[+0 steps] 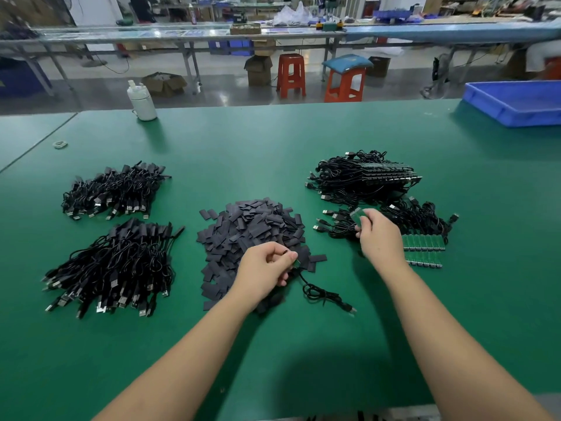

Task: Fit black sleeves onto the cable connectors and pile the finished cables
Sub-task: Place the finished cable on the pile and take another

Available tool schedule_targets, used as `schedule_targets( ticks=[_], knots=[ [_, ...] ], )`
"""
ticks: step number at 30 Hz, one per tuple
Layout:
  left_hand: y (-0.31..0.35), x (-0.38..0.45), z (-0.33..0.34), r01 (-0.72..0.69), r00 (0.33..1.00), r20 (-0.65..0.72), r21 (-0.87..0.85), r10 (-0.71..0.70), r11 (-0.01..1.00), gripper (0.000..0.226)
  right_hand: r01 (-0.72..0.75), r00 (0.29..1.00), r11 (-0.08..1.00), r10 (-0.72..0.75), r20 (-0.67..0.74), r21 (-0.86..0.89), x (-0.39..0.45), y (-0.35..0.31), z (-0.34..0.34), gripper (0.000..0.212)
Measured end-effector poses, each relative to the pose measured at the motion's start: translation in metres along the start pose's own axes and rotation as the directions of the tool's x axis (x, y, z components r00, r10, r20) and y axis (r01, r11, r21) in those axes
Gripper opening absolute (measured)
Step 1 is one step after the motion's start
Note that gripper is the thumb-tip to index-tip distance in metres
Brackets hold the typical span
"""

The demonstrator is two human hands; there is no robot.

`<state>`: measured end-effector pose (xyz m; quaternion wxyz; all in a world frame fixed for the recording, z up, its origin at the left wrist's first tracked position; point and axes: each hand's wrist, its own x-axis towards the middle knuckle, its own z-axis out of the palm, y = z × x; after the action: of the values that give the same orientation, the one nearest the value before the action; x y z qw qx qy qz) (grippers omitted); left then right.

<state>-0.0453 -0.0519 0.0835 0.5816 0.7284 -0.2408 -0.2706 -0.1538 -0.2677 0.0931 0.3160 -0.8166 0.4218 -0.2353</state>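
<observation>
Sleeves (255, 229), flat and black, lie heaped in a loose mound at the middle of the green worktop (273, 138), with a few strays at its edges. The left hand (267, 265) hovers over the near side of that mound, its fingers (290, 256) curled and pinching the end of a black cable (321, 291); the rest of that cable trails off in a small coil on the worktop toward the right, ending in a metal plug. Whether a sleeve is already on the pinched end cannot be told. The right hand (379, 235) reaches into the pile of bare cables (416, 217) on the right and grips a small green connector board (356, 214) between thumb and curled fingers. Just beside that hand, more green boards (423, 242) lie in neat rows, and beyond them sits a stacked bundle of cables (364, 177). On the left side, well apart from the hands, two piles of finished cables rest one behind the other: a near pile (112, 268) and a far pile (115, 191), plugs pointing toward the person. A white bottle (141, 101) stands at the far edge, a blue tray (516, 101) at the far right corner.
</observation>
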Motion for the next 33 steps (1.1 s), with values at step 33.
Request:
schedule_targets(
  ticks=[33],
  knots=[
    [-0.065,-0.009,-0.087,-0.025,0.974,-0.128,0.761,0.187,0.649,0.019,0.093,0.755,0.991,-0.133,0.642,0.095,-0.08,-0.012,0.076,0.042]
  ],
)
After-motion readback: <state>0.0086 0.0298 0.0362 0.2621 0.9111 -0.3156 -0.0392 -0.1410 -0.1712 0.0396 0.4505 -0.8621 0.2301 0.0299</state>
